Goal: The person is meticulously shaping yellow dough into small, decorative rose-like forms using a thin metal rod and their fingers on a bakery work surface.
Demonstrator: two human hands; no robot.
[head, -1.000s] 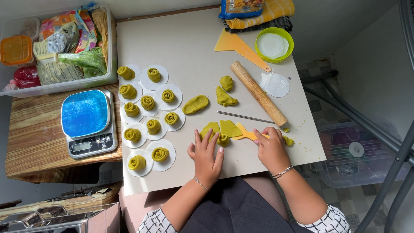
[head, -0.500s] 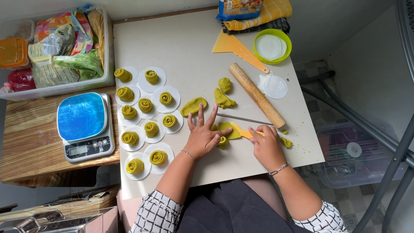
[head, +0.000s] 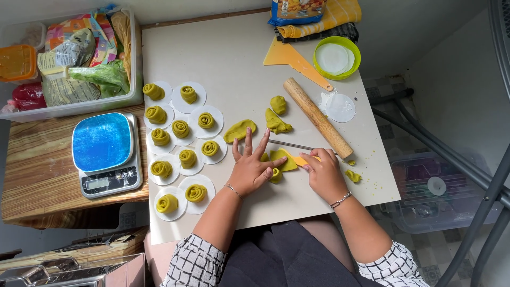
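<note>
Pale work table (head: 212, 58) in soft daylight, wooden side table (head: 37, 170) to its left, grey wall (head: 404, 32) beyond it, patterned floor (head: 435, 255) lower right.

The left hand (head: 255, 167) covers part of the flat green dough piece (head: 284, 159) and most of the small roll (head: 275, 175) beneath its fingers, so how far that roll is wound cannot be told. The right hand (head: 321, 175) hides most of the yellow tool (head: 304, 159); only its tip shows, and its grip on it is out of sight. The thin metal rod (head: 289, 144) vanishes behind the same hand. At the top edge the blue bag (head: 295, 10) and striped cloth (head: 324, 18) are cut off. The scale (head: 103, 154) display is too small to read. The clear bin (head: 74, 58) possibly holds more packets under the greens.
</note>
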